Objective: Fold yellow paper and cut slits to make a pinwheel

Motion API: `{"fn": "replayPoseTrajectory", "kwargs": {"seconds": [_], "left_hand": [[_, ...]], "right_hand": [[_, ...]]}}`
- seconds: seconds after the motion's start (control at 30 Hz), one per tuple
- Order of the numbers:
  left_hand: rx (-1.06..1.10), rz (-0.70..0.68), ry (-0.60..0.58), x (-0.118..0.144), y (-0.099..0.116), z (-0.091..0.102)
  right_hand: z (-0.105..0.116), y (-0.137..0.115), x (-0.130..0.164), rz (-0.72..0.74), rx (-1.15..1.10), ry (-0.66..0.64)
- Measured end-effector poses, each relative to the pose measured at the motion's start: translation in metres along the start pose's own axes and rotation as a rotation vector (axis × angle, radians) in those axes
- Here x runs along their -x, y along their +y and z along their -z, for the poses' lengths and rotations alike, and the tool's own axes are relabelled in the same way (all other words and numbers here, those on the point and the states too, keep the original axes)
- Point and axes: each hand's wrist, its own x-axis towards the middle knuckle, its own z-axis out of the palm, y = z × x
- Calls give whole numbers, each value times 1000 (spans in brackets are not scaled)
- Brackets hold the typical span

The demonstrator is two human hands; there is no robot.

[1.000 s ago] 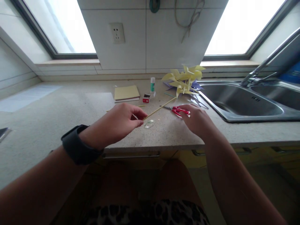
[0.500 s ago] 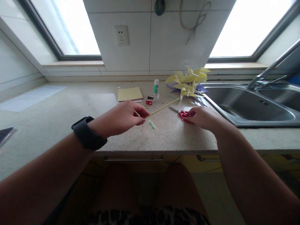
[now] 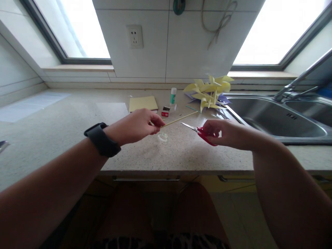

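Between the fingertips of my left hand (image 3: 145, 126) is one end of a thin pale stick (image 3: 181, 118), which slants up to the right. My right hand (image 3: 220, 133) is closed around the red handles of a pair of scissors (image 3: 190, 127); their blades look nearly together and point left, just below the stick. A small clear roll of tape (image 3: 163, 137) lies on the counter under my left fingertips. Behind the stick stands a little red box (image 3: 165, 111) with dark contents I cannot make out.
Yellow paper pinwheels (image 3: 211, 91) lie at the back right, beside the steel sink (image 3: 280, 116). A glue stick (image 3: 173, 96) stands near the wall. Yellow paper squares (image 3: 143, 103) are stacked left of it. Printed sheets (image 3: 33, 103) lie far left on the counter (image 3: 77, 138).
My right hand has lifted the scissors off the counter and brought their tips left, nearer the stick. My left hand has moved slightly, and the tape now looks round and further left.
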Motion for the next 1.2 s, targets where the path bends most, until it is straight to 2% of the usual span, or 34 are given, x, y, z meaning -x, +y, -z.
{"fn": "replayPoseTrajectory", "kwargs": {"seconds": [0.1, 0.43, 0.67, 1.2], "left_hand": [[-41, 16, 19, -2, 3, 2], [-77, -18, 16, -4, 2, 0], [-102, -56, 26, -4, 2, 0], [-175, -90, 24, -6, 7, 0]], "right_hand": [[1, -8, -3, 13, -17, 6], [-2, -43, -18, 109, 300, 97], [-6, -58, -29, 50, 306, 30], [-5, -75, -37, 21, 343, 8]]}}
